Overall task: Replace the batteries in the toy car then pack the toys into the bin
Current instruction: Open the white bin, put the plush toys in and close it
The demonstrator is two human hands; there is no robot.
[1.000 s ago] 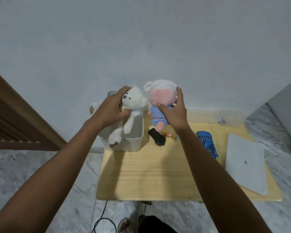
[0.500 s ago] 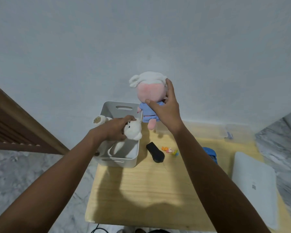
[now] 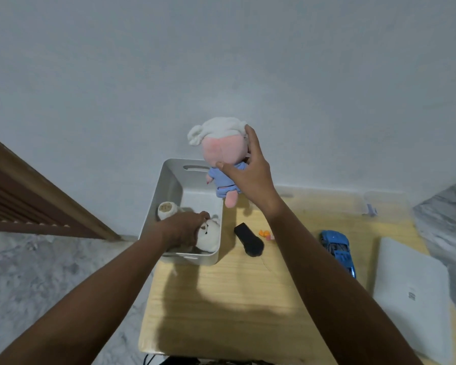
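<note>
Packing step, both hands busy. We are pressing the white bear (image 3: 208, 237) down into the near end of the bin (image 3: 169, 185) with our left hand (image 3: 181, 229); the fingers are curled over the bear's head and body, gripping it against the bin floor. One bear foot (image 3: 166, 209) is sticking up by the left wall.

We are holding the pink-faced doll (image 3: 220, 154) in the air above the far right corner of the bin with our right hand (image 3: 250, 177). The thumb is sitting under the chin at the front, the fingers are wrapping round the back of the head, so the hand is pinching the doll at the neck; legs are dangling free.

Handling notes: both toys are looking soft and light, so we are expecting them to squash to fit and to tolerate a drop. A neck or body hold seems best for the doll; limbs would flop. The bear is taking up much of the near end, so the doll probably needs to go in at the far end.

The blue toy car (image 3: 338, 248) is lying on the wooden table (image 3: 221, 299), well apart from the bin, near a grey flat device (image 3: 411, 299). It is looking hard and rigid, best taken by its sides. A black oblong object (image 3: 248, 239) and small orange and pink bits (image 3: 266, 234) are lying between bin and car; we cannot tell what they are, possibly a battery cover and loose parts
</note>
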